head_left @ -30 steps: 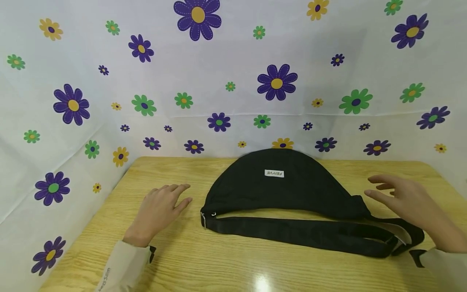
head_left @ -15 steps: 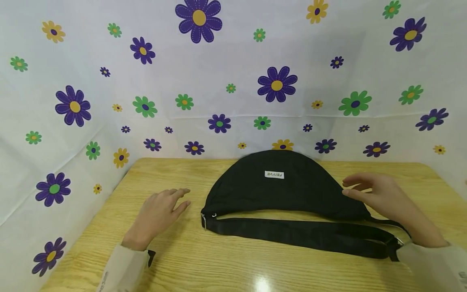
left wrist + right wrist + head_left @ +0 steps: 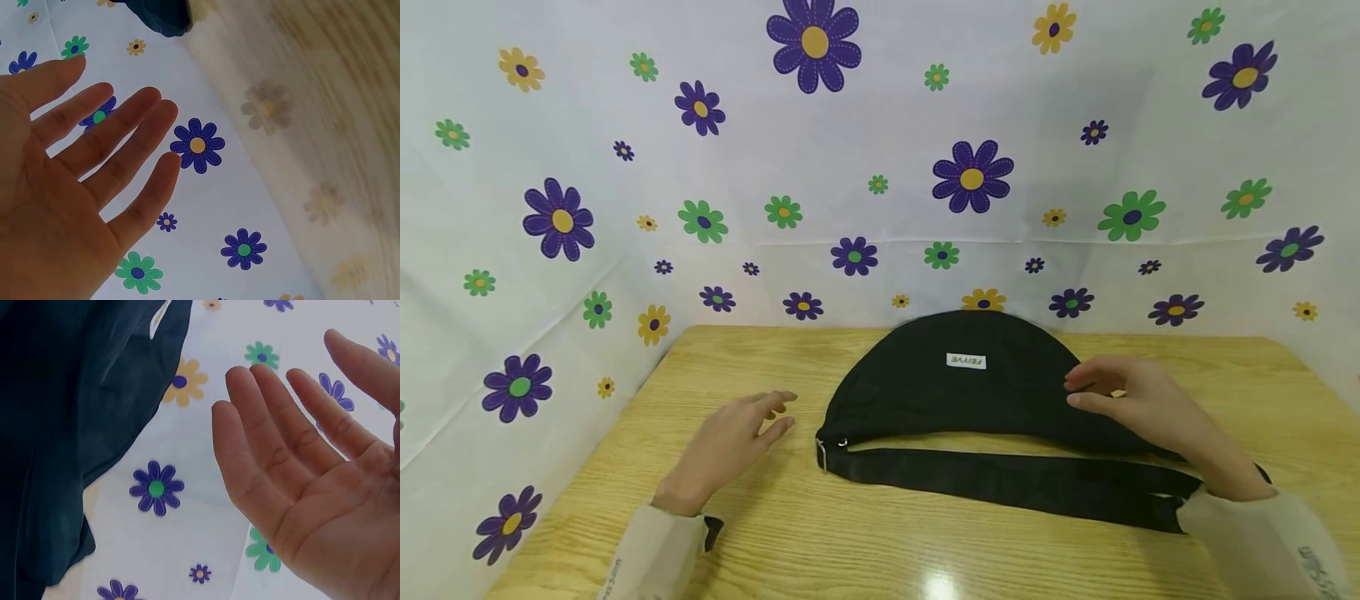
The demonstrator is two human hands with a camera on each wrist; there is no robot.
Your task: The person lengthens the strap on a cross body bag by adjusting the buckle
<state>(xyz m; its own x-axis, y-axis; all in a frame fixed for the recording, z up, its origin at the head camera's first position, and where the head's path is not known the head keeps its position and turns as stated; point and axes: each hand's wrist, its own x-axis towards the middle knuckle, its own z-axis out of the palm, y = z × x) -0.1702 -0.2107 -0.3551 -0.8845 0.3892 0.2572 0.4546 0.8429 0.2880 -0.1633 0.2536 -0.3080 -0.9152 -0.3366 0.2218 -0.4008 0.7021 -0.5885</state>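
Note:
A black half-moon waist bag [image 3: 940, 396] with a small white label [image 3: 966, 361] lies on the wooden table, its curved side toward the back. Its black strap [image 3: 985, 475] stretches along the near side, with a metal buckle at the left end. My left hand [image 3: 730, 446] hovers left of the bag, fingers relaxed, holding nothing; the left wrist view shows its spread palm [image 3: 69, 187]. My right hand [image 3: 1142, 408] is over the bag's right end, which it partly hides. Loosely bent and bare of any object, its fingers [image 3: 269, 437] show beside the dark bag fabric [image 3: 50, 444] in the right wrist view.
A white cloth [image 3: 760, 150] printed with purple, green and yellow flowers hangs behind the table and along its left side. The wooden table top [image 3: 820, 550] reaches back to this cloth. Light sleeves [image 3: 655, 554] cover both forearms.
My right hand has moved left, from beside the bag's right end to over it, and its sleeve now covers the strap's right end. The left hand and the bag stay nearly in place.

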